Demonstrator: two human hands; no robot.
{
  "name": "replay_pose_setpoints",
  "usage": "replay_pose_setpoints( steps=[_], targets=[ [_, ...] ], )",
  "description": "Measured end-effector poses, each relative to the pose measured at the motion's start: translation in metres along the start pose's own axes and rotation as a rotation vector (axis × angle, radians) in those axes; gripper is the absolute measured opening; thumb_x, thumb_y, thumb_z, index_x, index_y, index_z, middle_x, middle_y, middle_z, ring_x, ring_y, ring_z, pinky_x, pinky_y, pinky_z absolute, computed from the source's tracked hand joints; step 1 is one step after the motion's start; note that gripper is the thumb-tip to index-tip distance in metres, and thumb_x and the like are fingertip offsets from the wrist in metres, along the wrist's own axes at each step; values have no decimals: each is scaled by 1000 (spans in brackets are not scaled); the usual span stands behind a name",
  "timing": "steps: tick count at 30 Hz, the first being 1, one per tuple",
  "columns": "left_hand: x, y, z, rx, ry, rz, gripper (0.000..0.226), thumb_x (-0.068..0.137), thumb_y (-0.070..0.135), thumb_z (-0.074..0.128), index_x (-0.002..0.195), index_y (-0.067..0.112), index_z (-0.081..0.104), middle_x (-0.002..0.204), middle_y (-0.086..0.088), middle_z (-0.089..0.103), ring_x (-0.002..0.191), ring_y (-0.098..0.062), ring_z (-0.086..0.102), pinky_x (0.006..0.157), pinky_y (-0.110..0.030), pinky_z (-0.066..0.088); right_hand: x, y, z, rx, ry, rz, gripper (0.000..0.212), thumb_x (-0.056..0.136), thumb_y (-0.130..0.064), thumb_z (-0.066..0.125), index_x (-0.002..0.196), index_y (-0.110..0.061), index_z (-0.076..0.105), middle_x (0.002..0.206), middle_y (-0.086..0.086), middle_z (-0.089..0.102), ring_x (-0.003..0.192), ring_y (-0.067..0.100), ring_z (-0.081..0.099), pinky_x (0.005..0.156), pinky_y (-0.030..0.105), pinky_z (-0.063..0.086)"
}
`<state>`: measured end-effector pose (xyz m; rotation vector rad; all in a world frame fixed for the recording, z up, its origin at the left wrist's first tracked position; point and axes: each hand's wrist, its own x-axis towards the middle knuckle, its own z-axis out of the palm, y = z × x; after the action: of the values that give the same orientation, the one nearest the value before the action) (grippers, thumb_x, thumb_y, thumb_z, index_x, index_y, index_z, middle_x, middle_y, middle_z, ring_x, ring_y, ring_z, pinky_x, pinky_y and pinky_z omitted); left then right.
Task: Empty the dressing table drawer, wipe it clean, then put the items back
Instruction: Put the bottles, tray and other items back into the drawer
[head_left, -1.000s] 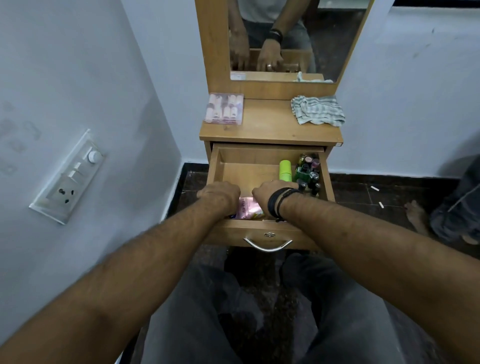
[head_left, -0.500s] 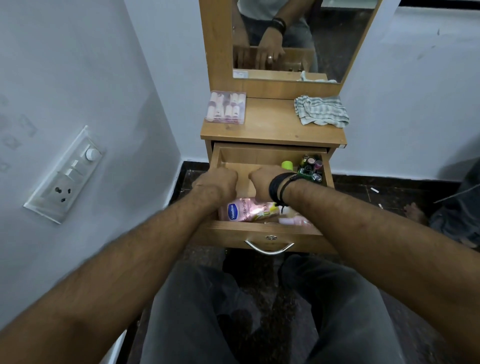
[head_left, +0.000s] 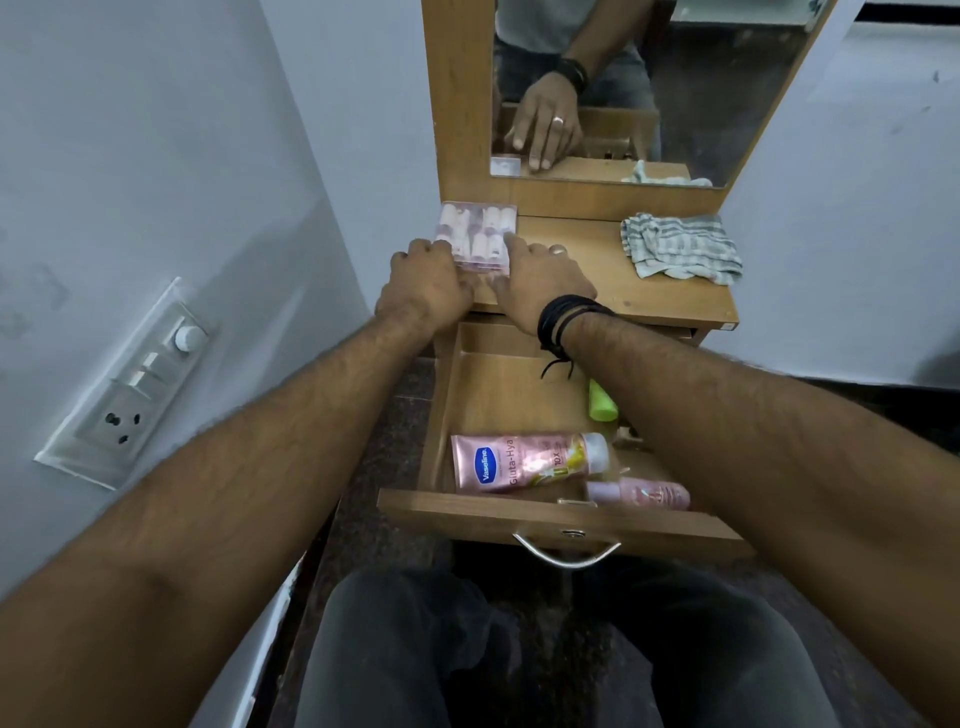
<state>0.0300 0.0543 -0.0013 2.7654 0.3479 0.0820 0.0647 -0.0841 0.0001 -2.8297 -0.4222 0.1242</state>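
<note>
A clear box of small pink and white bottles lies at the back left of the dressing table top. My left hand grips the box's near left corner with curled fingers. My right hand touches its right side, fingers straight, thumb at the near edge. Below, the drawer stands pulled out. In it lie a pink Vaseline tube, a small pink bottle and a green tube, partly hidden by my right forearm.
A striped cloth lies crumpled on the right of the table top. The mirror rises behind it. A switchboard sits on the left wall, close to the table. My legs are under the drawer handle.
Both hands have left the drawer and moved up to the box on the table top. The pink tube and small bottle now lie uncovered in the drawer front.
</note>
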Motion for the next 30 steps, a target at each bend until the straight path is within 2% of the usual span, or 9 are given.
replay_pose_setpoints(
  steps=[3, 6, 8, 11, 15, 17, 21, 25, 30],
  targets=[
    [16, -2, 7, -44, -46, -43, 53, 94, 37, 62, 136, 7, 51, 133, -18, 55, 122, -36, 52, 99, -45, 48, 10, 1, 3, -15, -8, 23, 57, 100, -50, 36, 155, -41, 22, 136, 4, 59, 133, 32, 42, 96, 52, 46],
    [25, -3, 9, -122, -51, -49, 44, 93, 33, 62, 129, 8, 58, 125, -15, 64, 110, -33, 61, 94, -42, 52, 14, 3, 11, -6, 8, 17, 51, 99, -52, 35, 149, -50, 29, 127, 1, 63, 129, 30, 45, 87, 45, 46],
    [27, -5, 9, -188, -25, -72, 39, 92, 30, 62, 125, 9, 62, 120, -12, 67, 105, -30, 64, 91, -40, 54, 13, 4, 19, -17, 48, -7, 47, 99, -55, 37, 145, -48, 38, 126, 0, 64, 125, 29, 48, 84, 43, 48],
    [25, -9, 10, -232, 24, -107, 35, 91, 27, 63, 121, 9, 65, 118, -11, 69, 104, -30, 64, 85, -35, 52, 9, 4, 25, 19, 118, -4, 47, 98, -52, 45, 144, -44, 45, 125, 0, 66, 122, 28, 50, 88, 44, 51],
    [13, -9, 8, -290, 65, -153, 33, 90, 27, 67, 116, 7, 64, 114, -12, 69, 102, -31, 64, 83, -35, 52, 0, 1, 27, 52, 161, 8, 48, 95, -49, 52, 142, -39, 51, 122, 1, 68, 119, 27, 53, 91, 40, 50],
    [5, -10, 6, -352, 35, -194, 33, 88, 24, 70, 115, 5, 65, 111, -12, 69, 100, -31, 65, 82, -37, 56, -8, 0, 27, 53, 170, 9, 46, 96, -45, 52, 142, -38, 52, 121, 2, 69, 117, 28, 54, 92, 39, 47],
    [-16, -11, 0, -604, -50, -247, 31, 84, 21, 74, 109, 5, 69, 103, -10, 70, 87, -22, 64, 66, -31, 51, -31, 3, 25, 154, 186, 19, 41, 99, -35, 54, 140, -34, 57, 123, 4, 69, 115, 29, 61, 97, 38, 49],
    [-46, -6, -5, -754, -62, -274, 26, 90, 23, 67, 108, 4, 70, 105, -13, 72, 94, -27, 69, 84, -45, 61, -62, 4, 21, 329, 185, 29, 40, 97, -30, 58, 137, -26, 62, 130, 6, 68, 119, 29, 62, 101, 38, 50],
    [-85, 1, -6, -855, -83, -312, 5, 90, 13, 61, 90, 11, 66, 102, -17, 73, 96, -33, 72, 84, -50, 61, -101, 9, 16, 353, 180, 28, 39, 95, -32, 63, 132, -22, 67, 127, 6, 70, 119, 26, 62, 101, 32, 48]
  ],
)
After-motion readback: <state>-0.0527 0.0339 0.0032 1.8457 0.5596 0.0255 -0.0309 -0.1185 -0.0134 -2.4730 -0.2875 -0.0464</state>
